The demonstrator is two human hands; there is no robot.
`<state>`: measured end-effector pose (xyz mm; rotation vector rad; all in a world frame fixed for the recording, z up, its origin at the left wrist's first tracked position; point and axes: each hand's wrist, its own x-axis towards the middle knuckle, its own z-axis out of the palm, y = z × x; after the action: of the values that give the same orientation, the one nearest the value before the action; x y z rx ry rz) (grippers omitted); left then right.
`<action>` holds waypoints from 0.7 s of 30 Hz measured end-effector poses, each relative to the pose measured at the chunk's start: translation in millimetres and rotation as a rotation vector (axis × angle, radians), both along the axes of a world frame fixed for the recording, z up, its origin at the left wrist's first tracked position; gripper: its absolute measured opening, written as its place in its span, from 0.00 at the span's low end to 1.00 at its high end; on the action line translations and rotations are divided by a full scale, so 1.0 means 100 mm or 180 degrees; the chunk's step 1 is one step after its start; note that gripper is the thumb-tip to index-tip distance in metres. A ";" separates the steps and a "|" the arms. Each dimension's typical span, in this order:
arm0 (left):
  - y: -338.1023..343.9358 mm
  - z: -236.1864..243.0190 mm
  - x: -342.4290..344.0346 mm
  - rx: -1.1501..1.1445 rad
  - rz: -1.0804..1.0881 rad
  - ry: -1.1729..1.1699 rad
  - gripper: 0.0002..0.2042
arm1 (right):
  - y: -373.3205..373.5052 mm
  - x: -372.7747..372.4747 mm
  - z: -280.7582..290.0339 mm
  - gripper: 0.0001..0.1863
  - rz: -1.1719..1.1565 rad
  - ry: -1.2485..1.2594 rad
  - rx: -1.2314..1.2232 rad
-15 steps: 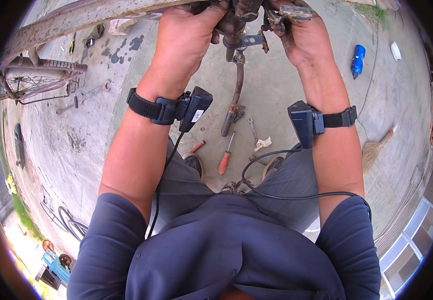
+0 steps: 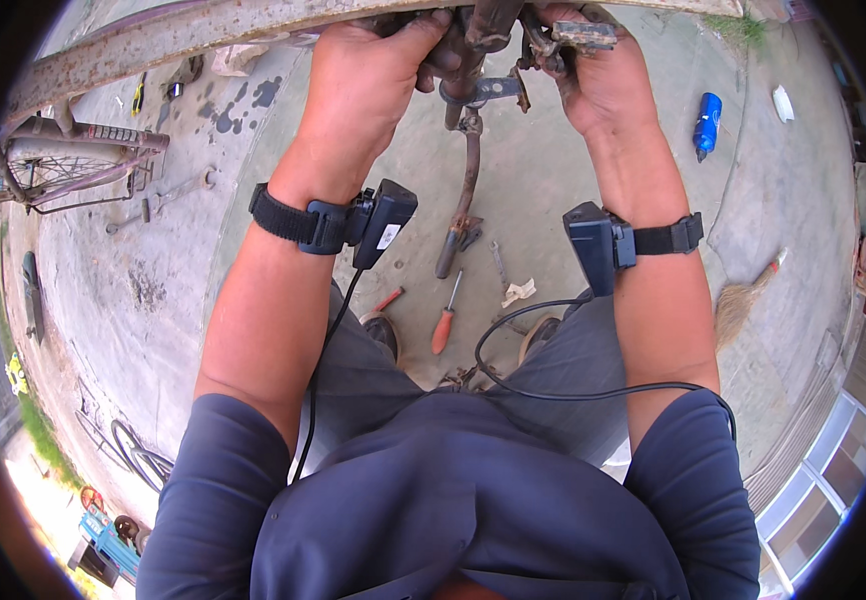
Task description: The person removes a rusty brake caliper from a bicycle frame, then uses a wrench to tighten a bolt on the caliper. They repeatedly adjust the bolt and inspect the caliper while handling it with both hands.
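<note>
At top centre, both hands — left hand, right hand — clamp the rusty metal bicycle crank assembly (orange-handled screwdriver on the floor below).

The stained concrete floor bears a red-handled screwdriver, a blue bottle and a broom.

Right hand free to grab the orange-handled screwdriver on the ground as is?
Probably not. The right hand is wrapped around the rusty pedal and crank up top, and the screwdriver lies on the concrete between the feet, well below. It would have to let go first.
</note>
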<state>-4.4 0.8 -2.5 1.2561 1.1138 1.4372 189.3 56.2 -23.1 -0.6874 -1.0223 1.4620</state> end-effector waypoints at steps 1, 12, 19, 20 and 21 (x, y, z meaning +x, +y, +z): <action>-0.01 -0.01 0.00 0.0094 -0.0029 -0.0041 0.08 | 0.00 0.01 -0.02 0.09 0.0030 -0.0053 0.0069; 0.00 -0.02 -0.01 0.0016 -0.0160 -0.0319 0.07 | -0.15 0.01 0.21 0.08 0.0132 -0.0866 -0.0125; 0.01 -0.04 -0.02 -0.0008 -0.0099 -0.0317 0.07 | -0.12 0.14 0.22 0.08 -0.0079 -0.0892 -0.0244; 0.01 -0.04 -0.01 -0.0015 -0.0100 -0.0306 0.07 | -0.11 0.17 0.22 0.08 -0.0111 -0.0915 -0.0235; 0.01 -0.04 -0.01 -0.0002 -0.0103 -0.0314 0.07 | -0.09 0.20 0.22 0.08 -0.0148 -0.0939 -0.0219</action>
<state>-5.3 1.7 -6.8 1.1846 1.0234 1.4585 209.5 46.9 -0.7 -0.9917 -1.1754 1.3864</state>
